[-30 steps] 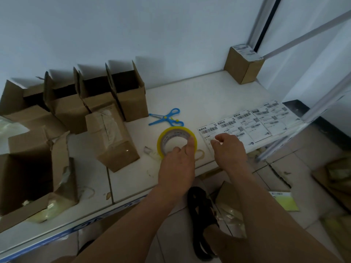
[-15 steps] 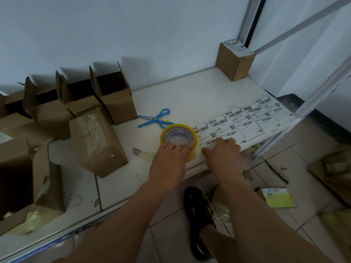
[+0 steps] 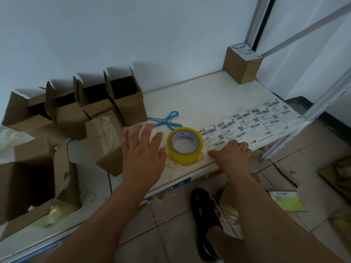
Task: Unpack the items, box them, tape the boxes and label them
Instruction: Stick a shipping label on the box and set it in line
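A yellow tape roll lies flat on the white table, with a strip of shipping labels just to its right. My left hand hovers with fingers spread, left of the roll and apart from it. My right hand has its fingers curled and pinches the near left corner of the label strip at the table's front edge. A taped brown box lies on its side left of my left hand. A sealed, labelled box stands at the far right corner.
Blue scissors lie behind the tape roll. Several open cardboard boxes line the wall at the left, and a torn open box sits at the near left. Below the table are floor tiles, my sandalled foot and scraps.
My left hand has let go of the tape roll and moved left with fingers spread. My right hand stays on the near corner of the label strip.
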